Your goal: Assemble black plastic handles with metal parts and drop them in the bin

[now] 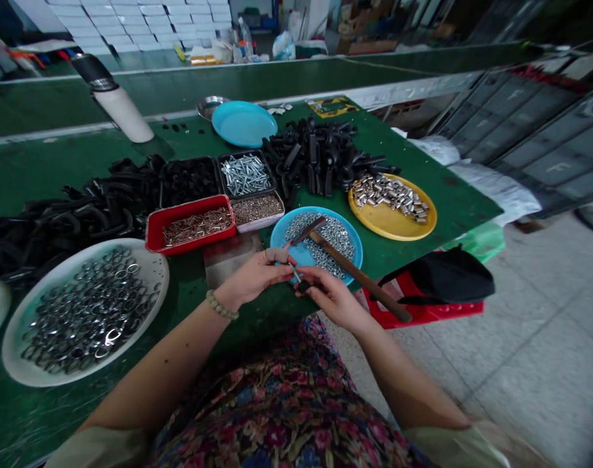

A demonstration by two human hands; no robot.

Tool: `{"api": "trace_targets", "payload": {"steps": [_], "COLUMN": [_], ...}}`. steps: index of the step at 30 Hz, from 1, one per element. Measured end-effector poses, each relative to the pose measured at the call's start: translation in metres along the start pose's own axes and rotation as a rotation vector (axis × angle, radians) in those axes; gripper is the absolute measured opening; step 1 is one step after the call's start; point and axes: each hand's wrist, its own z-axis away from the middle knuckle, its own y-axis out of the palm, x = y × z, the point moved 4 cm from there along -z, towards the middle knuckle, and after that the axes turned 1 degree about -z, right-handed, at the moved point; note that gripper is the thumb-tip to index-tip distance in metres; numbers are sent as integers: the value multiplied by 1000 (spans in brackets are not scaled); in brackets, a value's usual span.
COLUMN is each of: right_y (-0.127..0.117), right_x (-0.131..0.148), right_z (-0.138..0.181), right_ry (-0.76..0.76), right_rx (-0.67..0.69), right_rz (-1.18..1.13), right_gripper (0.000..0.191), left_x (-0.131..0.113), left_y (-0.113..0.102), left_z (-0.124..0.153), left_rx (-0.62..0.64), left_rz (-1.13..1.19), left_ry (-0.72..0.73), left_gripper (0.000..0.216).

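In the middle of the head view, the fingers of my left hand (255,278) pinch a small silver screw (294,272). Its lower end meets a small black part (303,286), which my right hand (334,298) grips between thumb and fingers. Whether the screw goes into that part I cannot tell. Just beyond my hands is a blue plate (357,250) of small silver nuts (338,234). Across it rests a hammer (357,273), its wooden handle reaching over the table edge above my right forearm. A flat metal plate (228,257) lies left of my fingers.
A white tray (162,279) of metal rings stands left. Behind are a red tray (153,224) of copper-coloured pins, a box of screws (245,174) and black handles (316,153). A yellow plate (374,221) holds metal sleeves. A bottle (123,114) stands back left; a red crate (443,315) sits right.
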Motion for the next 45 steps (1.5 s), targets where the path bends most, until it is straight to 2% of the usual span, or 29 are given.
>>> {"api": "trace_targets", "payload": {"steps": [3, 7, 9, 11, 14, 17, 21, 25, 27, 30, 32, 35, 38, 40, 42, 45], "right_y": [-6, -12, -17, -25, -40, -47, -41, -24, -13, 3, 11, 15, 21, 29, 39, 60], "right_x": [-4, -7, -9, -14, -23, -27, -25, -18, -16, -13, -9, 9, 32, 39, 35, 19], "right_z": [4, 3, 3, 5, 13, 18, 19, 10, 2, -10, -16, -24, -32, -38, -48, -61], "right_ry": [76, 114, 84, 59, 51, 42, 47, 53, 61, 65, 72, 44, -47, -75, -37, 87], "right_rx": [17, 9, -43, -152, -359, -438, -407, -359, -316, -242, -181, -30, 200, 282, 241, 25], "right_rz": [-72, -94, -61, -44, -69, -72, -75, -121, -138, -148, -126, 41, 279, 330, 231, -207], "right_gripper": [42, 45, 37, 28, 25, 25, 23, 21, 20, 21, 21, 23, 28, 29, 25, 23], "left_x": [0, -4, -5, -6, -8, -5, -3, -5, -5, -2, -3, -6, -12, -17, -26, -46], "left_y": [4, 13, 19, 23, 28, 36, 40, 26, 15, 0, -10, -26, -42, -50, -57, -61], "left_z": [-7, -13, -20, -32, -57, -77, -81, -60, -44, -19, -5, 12, 25, 31, 37, 47], "left_rx": [28, 91, 144, 131, -52, -159, -155, -130, -125, -100, -94, -77, 18, 78, 80, -28], "left_rz": [-92, -240, -333, -481, -906, -1154, -1069, -838, -561, -25, 159, 152, 5, -96, -163, -199], "left_ry": [23, 43, 47, 98, 264, 342, 351, 304, 240, 130, 85, 40, -35, -72, -49, 119], "left_gripper": [22, 60, 70, 67, 43, 30, 26, 19, 21, 25, 26, 22, 25, 29, 28, 22]}}
